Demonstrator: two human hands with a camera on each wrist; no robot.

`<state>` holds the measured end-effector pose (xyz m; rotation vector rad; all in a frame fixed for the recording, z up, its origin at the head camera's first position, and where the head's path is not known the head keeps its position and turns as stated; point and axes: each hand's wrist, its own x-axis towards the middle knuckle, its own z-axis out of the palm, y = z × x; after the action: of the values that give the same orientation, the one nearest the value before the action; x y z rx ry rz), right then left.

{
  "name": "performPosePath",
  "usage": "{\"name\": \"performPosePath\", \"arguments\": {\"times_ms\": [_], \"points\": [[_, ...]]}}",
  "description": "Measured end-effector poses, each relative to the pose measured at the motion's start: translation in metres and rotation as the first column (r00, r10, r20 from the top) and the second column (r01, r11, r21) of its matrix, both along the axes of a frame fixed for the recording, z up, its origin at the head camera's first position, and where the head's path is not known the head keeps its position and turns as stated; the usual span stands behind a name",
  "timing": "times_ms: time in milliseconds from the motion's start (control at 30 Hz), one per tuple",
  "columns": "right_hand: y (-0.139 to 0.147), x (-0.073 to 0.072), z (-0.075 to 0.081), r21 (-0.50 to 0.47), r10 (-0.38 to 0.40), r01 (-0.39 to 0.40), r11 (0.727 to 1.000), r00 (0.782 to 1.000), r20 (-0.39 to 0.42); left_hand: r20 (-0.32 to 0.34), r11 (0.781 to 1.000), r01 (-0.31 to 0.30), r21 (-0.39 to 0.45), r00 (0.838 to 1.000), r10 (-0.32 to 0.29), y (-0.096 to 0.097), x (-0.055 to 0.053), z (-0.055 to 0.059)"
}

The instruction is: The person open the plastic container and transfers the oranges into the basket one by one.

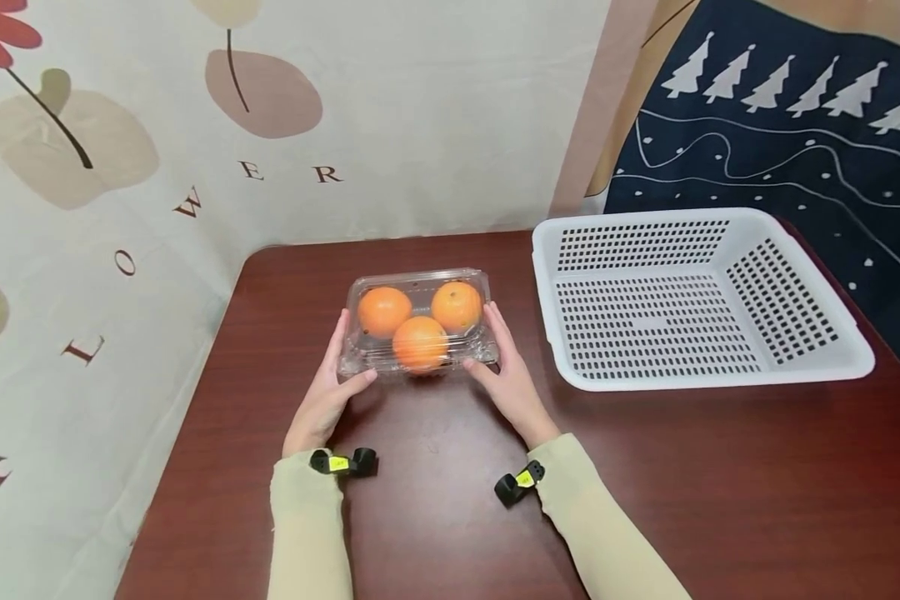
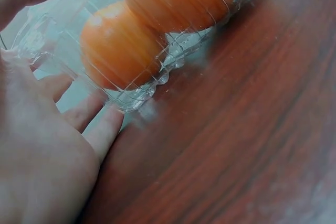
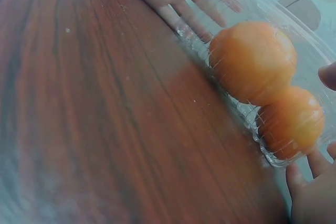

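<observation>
Grips a clear plastic box [image 1: 474, 343] by its two ends, with left hand [image 1: 322, 400] and right hand [image 1: 512, 387] closed in on opposite sides. Lays both thumbs at the front corners, with fingers stretched along the ends and, in the wrist views, reaching to the lower edge. Contains three oranges [image 1: 420, 346]: two apart at the back, one in front between them. Sits over the far part of a dark reddish worktop [image 1: 435, 517], to the left of a white perforated basket [image 1: 652, 322]. Cannot tell from these views contact or gap between box and worktop. Wears pale sleeves [image 1: 311, 533], with a black wrist camera [image 1: 342, 463] bearing a yellow label at each cuff. Shows behind, a pale cloth [image 1: 435, 125] with flower shapes and letters; at right, a navy cloth [image 1: 757, 187] with white trees and wavy lines.
</observation>
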<state>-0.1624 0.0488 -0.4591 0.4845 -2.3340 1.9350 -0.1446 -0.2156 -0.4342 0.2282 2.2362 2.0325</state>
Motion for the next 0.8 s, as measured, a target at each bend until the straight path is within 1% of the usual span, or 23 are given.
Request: {"name": "performPosePath", "arguments": {"times_ms": [167, 267, 400, 567, 800], "points": [[0.001, 0.009, 0.019, 0.002, -0.01, 0.01, 1.0, 1.0, 0.001, -0.004, 0.996, 0.048, 0.08, 0.999, -0.048, 0.0, 0.001, 0.0], [0.0, 0.012, 0.025, 0.015, -0.012, 0.011, 1.0, 1.0, 0.007, -0.002, 0.991, 0.073, 0.111, 0.997, -0.073, -0.002, 0.001, 0.001], [-0.001, 0.012, 0.027, 0.022, -0.003, 0.003, 1.0, 1.0, 0.009, -0.006, 0.988, 0.084, 0.134, 0.996, -0.083, -0.004, 0.001, 0.002], [0.001, 0.012, 0.027, 0.014, -0.006, 0.006, 1.0, 1.0, 0.016, -0.011, 0.989, 0.08, 0.125, 0.997, -0.08, -0.004, 0.001, 0.002], [0.005, 0.009, 0.027, 0.014, 0.02, -0.021, 1.0, 0.999, 0.026, -0.038, 0.989, 0.071, 0.132, 0.997, -0.066, -0.001, 0.001, 0.002]]}}
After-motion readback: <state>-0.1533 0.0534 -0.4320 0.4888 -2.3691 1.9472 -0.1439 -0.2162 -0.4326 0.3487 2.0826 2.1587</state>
